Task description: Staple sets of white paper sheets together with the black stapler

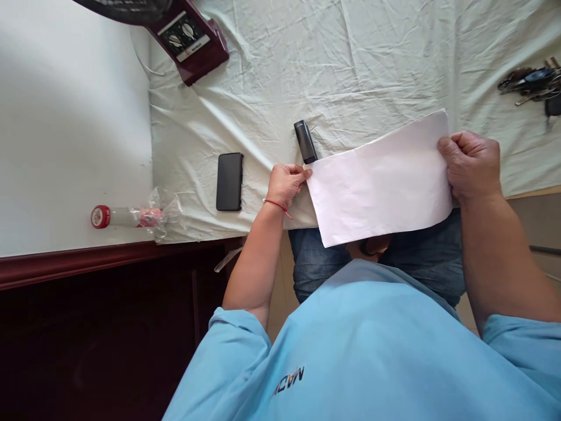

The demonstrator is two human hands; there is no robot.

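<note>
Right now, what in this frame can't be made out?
- Head view: the lower end of the black marker is hidden behind the sheet of paper held by the left hand and right hand.
- The bunch of keys is cut off by the right edge.
- The fan base is cut off by the top edge; its dial labels are too small to read.

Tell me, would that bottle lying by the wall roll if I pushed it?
Probably. The bottle lies on its side and looks round, so a sideways nudge could roll it. It looks clear and maybe empty, so likely light. The crumpled wrap at one end might stop it.
</note>
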